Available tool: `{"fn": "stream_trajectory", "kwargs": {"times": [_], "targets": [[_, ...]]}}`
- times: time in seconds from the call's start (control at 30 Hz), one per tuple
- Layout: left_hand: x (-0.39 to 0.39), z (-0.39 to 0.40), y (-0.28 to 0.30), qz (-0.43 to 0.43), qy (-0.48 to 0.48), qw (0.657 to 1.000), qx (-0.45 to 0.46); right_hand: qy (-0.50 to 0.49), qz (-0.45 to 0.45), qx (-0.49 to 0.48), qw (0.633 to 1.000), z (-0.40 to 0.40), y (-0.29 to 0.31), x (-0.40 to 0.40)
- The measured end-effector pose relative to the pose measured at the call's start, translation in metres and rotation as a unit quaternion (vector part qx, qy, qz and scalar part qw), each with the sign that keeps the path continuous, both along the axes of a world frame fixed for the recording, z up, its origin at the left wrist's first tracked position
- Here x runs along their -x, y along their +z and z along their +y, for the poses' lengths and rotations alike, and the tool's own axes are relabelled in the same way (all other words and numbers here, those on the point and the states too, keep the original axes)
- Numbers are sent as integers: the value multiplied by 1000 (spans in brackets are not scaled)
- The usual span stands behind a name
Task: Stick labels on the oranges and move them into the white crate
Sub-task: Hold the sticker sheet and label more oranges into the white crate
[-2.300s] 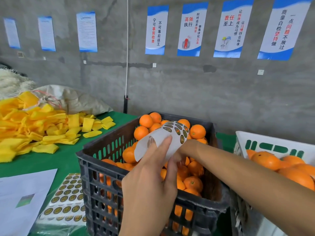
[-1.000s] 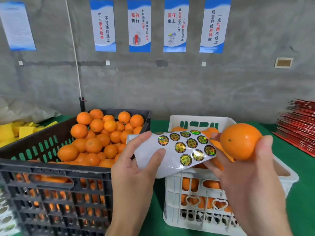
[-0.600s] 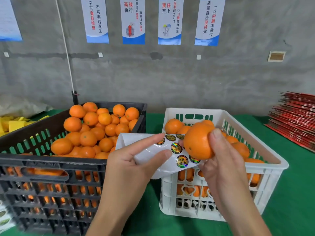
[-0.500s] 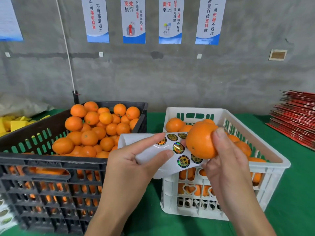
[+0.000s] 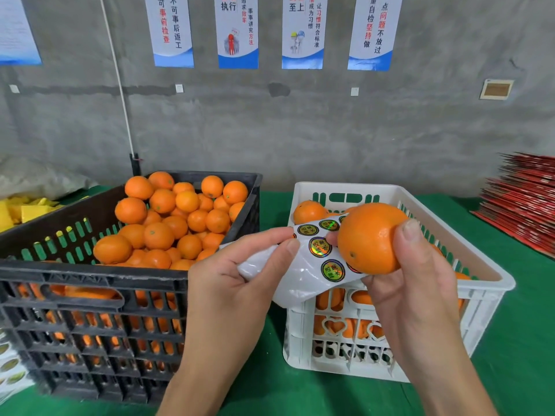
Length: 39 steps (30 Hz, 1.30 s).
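My left hand (image 5: 234,283) pinches a curled white label sheet (image 5: 300,274) with round green-and-gold stickers, held over the gap between the two crates. My right hand (image 5: 411,292) grips one orange (image 5: 368,238) above the near left corner of the white crate (image 5: 486,283); the orange touches the sheet's right side and covers part of it. The white crate holds several oranges. A black crate (image 5: 90,283) on the left is heaped with oranges (image 5: 177,217).
Both crates stand on a green table cover (image 5: 516,349). A stack of red sheets (image 5: 525,202) lies at the far right. Yellow pieces (image 5: 21,211) and a sack sit at the far left, more sticker sheets (image 5: 9,367) at the lower left. A concrete wall with posters is behind.
My right hand lifted an orange out of the black crate and brought it right, over the white crate, then against the label sheet. My left hand kept holding the sheet.
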<state>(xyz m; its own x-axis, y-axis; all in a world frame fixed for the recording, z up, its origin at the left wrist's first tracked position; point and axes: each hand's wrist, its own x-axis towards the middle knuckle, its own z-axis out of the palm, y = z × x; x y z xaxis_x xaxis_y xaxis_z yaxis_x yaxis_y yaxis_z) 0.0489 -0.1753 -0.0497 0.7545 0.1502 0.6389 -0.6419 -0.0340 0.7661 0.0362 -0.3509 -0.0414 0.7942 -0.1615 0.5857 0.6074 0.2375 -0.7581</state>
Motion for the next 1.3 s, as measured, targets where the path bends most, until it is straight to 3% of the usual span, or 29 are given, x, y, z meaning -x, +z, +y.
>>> {"fn": "stream_trajectory", "kwargs": {"times": [0.17,0.5,1.1,1.2,1.3], "targets": [[-1,-2,-1,25,-20,999,39,-33,-22,43,998,-3,-3,0],[-1,5,0,-2,-8,999,-32,-68,-26,47,996,-7,-6,-2],[-8,3,-1,89,-46,991,87,-23,-3,115,993,-14,-5,0],[-11,3,-4,87,12,994,70,-79,16,181,980,-8,-4,5],[-10,-2,-6,44,100,994,24,-170,43,337,925,-7,-3,7]]}}
